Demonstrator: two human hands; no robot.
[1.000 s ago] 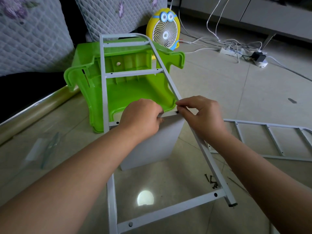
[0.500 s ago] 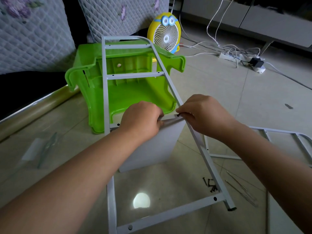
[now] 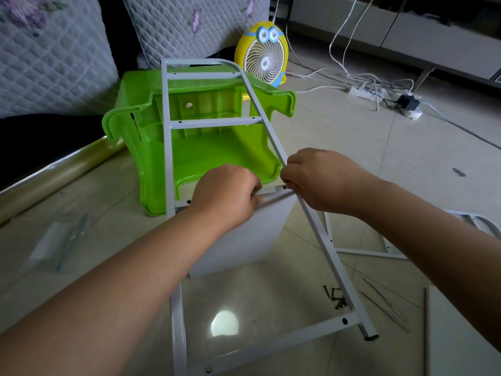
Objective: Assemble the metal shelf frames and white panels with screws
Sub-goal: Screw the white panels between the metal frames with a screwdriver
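On the tiled floor little has been moved: the white panel is still gripped to the metal frame by the left hand, a screw still pinched by the right hand, so tightening is likely not done

Second frame — largely hidden behind the right forearm.

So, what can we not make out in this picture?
Head view:
- Whether the right hand pinches a screw: its own fingers hide the tips.
- White panel, top edge: the left hand, gripping it, covers it.
- Loose screws: too small to count.
- Second frame: behind the right forearm, cut by the edge.
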